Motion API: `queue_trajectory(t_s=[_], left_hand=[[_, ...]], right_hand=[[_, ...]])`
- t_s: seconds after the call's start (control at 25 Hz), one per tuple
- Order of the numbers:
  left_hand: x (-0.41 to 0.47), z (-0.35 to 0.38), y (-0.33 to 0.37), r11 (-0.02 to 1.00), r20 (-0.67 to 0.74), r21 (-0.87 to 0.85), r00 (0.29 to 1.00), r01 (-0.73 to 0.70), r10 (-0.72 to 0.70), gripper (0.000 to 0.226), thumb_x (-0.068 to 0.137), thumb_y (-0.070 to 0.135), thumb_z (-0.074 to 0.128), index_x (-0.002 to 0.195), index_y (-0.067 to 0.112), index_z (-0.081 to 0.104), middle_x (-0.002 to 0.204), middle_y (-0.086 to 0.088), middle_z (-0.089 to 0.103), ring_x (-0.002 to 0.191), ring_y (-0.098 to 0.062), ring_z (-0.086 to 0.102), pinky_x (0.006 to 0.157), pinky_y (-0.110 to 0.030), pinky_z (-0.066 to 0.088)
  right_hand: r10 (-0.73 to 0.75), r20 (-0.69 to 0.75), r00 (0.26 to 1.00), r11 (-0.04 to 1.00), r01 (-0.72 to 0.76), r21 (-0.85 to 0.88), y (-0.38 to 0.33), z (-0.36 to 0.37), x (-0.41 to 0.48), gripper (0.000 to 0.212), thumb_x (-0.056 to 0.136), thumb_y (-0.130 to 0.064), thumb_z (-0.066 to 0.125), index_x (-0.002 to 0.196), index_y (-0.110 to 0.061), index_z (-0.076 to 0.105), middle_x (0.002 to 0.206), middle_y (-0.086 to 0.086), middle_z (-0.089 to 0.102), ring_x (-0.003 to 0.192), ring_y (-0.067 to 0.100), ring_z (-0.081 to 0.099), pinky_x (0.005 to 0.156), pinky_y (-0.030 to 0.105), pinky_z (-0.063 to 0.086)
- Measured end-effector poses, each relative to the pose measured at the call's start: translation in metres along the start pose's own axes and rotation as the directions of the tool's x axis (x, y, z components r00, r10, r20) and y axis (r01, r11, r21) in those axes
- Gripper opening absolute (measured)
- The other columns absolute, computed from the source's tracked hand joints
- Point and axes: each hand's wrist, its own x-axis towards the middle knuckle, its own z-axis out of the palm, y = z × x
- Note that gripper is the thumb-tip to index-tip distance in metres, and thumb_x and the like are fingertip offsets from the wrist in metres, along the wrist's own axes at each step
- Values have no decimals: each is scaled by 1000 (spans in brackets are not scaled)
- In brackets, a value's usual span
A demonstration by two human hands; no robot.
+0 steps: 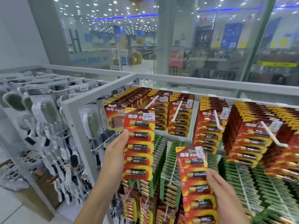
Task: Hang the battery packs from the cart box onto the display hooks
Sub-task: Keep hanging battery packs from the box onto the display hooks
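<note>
behind the grey metal display frame [84, 97] a glass wall shows a blurred shop interior with ceiling lights. at far left, white hooks carry grey-green brushes in clear packs [47, 110]. the left hand [115, 152] grips a red and yellow card of five batteries [139, 143] by its left edge, raised upright in front of the leftmost top hook [113, 105]. further right, the right hand [226, 193] pinches a second red battery card [196, 183] lower down, over the green packs [171, 159]. rows of hung red battery packs [210, 126] fill the white hooks to the right.
</note>
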Motion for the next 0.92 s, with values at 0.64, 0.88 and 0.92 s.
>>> queue_trajectory(t_s=[0.64,0.88,0.92], left_hand=[[47,8,-10,999,177,26,983,39,-43,44,106,49,43,125,19,69,110,-13,78,92,-35,77,79,-47,61],[105,54,-23,997,134,30,988,74,-77,42,107,47,43,129,19,66,109,-9,79,98,-31,78,93,-54,59],[113,58,-25,997,119,19,990,76,-78,41,108,47,43,127,20,67,109,-9,79,97,-30,78,92,-53,60]], right_hand=[[-86,-27,996,996,86,33,-9,5,-29,35,80,-33,66,111,-18,75,104,12,79,89,32,77,89,51,53],[-266,-41,963,961,268,69,-29,14,-53,22,80,-32,63,85,-25,83,95,11,80,77,29,78,78,45,54],[-301,-72,951,951,305,55,-31,15,-54,23,82,-33,62,88,-24,82,94,10,80,75,28,78,76,44,54]])
